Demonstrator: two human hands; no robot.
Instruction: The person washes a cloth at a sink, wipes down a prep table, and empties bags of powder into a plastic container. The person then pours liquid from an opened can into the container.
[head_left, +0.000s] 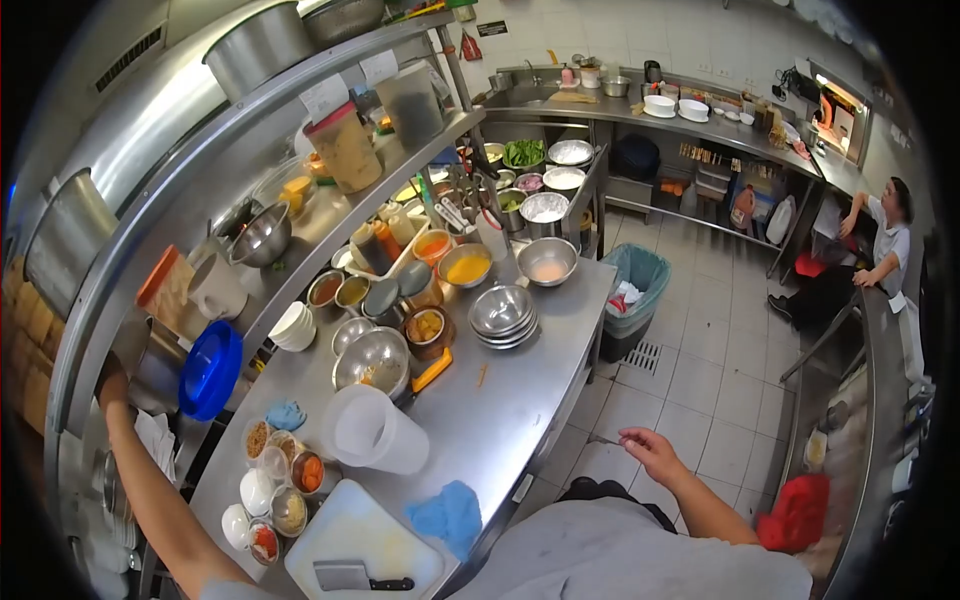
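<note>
My left arm stretches out to the left, and my left hand (112, 385) reaches in beside the rack post at the lower shelf. Its fingers are hidden there, so what they touch does not show. Nearest to it are a metal pot (160, 362) and blue plastic bowls (210, 370). My right hand (655, 455) hangs over the tiled floor beside my body, fingers loosely apart, with nothing visible in it. Before me on the steel table lie a white cutting board (365, 530) with a cleaver (345, 575) on it, a blue cloth (447, 518) and a translucent plastic tub (395, 445).
Stacked metal bowls (503, 315), an orange-handled tool (432, 370) and small ingredient cups (290, 510) stand on the table. An overhead shelf (330, 215) runs along the left. A lined trash bin (637, 290) is past the table's end. Another person (890, 235) sits at right.
</note>
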